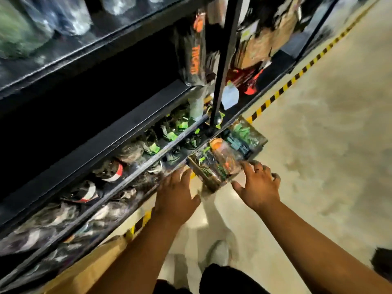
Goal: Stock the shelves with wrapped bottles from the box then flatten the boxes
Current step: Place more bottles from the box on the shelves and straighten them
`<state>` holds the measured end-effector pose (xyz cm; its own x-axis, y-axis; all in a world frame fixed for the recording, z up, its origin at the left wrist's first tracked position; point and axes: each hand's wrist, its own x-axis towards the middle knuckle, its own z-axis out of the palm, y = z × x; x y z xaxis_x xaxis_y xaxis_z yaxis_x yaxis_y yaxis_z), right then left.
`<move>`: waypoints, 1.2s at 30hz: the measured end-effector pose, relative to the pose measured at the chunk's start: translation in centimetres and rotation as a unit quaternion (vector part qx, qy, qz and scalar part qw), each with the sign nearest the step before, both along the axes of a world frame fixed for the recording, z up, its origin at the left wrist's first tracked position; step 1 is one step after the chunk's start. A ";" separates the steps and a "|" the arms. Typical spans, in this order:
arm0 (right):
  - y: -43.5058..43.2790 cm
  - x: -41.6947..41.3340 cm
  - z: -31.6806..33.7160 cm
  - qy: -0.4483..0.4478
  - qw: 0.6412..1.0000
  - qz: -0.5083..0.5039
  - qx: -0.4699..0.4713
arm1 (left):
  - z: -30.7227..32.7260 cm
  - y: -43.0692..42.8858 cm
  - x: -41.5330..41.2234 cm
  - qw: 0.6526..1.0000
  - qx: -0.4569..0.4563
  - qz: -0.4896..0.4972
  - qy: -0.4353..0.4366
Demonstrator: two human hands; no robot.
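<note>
On the left, a black shelf unit (118, 132) ran diagonally across the view, its lower tiers carrying shelved bottles (114, 170) in clear wrap, some with red-and-white labels, others with green tags. Below the bottom tier, brown cardboard (91, 266) lay at floor level against the shelf front. The left hand (177, 196) was extended with fingers straight and thumb spread, holding nothing, its fingertips just beside the near-left corner of the box (201, 177); contact could not be confirmed owing to blur. The box stood on the floor (318, 145) just beside the shelf base, near a black upright post (222, 60), and contained boxed bottles (224, 155) in clear wrap with green and orange markings. The right hand (259, 187) was splayed apart, fingertips at the box's near-right edge, gripping nothing. Yellow-and-black hazard tape (282, 90) ran along the floor beside the shelving.
</note>
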<state>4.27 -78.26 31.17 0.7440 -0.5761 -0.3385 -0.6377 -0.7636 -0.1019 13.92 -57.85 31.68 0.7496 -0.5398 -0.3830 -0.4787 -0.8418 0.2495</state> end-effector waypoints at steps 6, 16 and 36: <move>-6.7 0.7 -1.0 0.015 0.999 -0.028 0.006 | -1.3 -7.6 1.7 0.999 -0.010 -0.043 0.026; -16.5 8.0 -6.5 0.046 0.996 -0.069 0.037 | -8.3 -19.4 9.6 0.993 0.011 -0.059 0.098; -35.2 15.4 -36.8 0.095 0.989 0.030 0.110 | -41.3 -36.5 12.6 0.902 0.097 0.328 0.264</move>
<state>19.70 -113.51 -5.59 0.6859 -0.4295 -0.5875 -0.6153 -0.7733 -0.1530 26.48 -94.32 -9.64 0.5686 0.0688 -0.8198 0.2809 -0.9529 0.1148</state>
